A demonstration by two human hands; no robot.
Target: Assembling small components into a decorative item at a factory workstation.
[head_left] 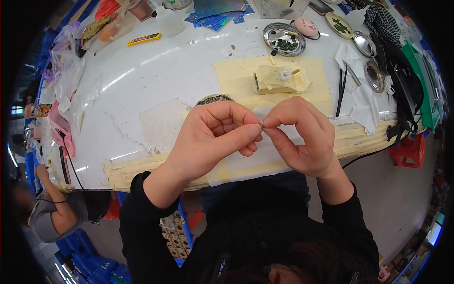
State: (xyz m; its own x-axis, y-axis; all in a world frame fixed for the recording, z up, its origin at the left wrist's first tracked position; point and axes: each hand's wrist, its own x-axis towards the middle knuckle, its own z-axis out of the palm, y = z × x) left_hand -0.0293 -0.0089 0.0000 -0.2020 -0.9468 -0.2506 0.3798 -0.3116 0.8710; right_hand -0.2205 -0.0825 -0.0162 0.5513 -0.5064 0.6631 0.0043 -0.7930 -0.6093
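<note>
Above the table's front edge, my left hand (213, 135) and my right hand (302, 135) meet fingertip to fingertip. Thumb and forefinger of each are closed in a pinch on a tiny dark piece (262, 127), mostly hidden by the fingers. Behind my left hand shows the rim of a round dish with grainy contents (214, 99). Beyond my right hand a tape-covered block (264, 85) carries a small white cup (285, 74) with a stick beside it. Further back, a round metal dish (268, 46) holds several small dark green pieces.
Black tweezers (341, 92) and white tissue (366, 106) lie to the right, near round metal tins (374, 75). A yellow packet (144, 39), a white bottle (169, 21) and shiny blue sheets (222, 21) are at the back. Another person's arm (56, 199) shows at far left.
</note>
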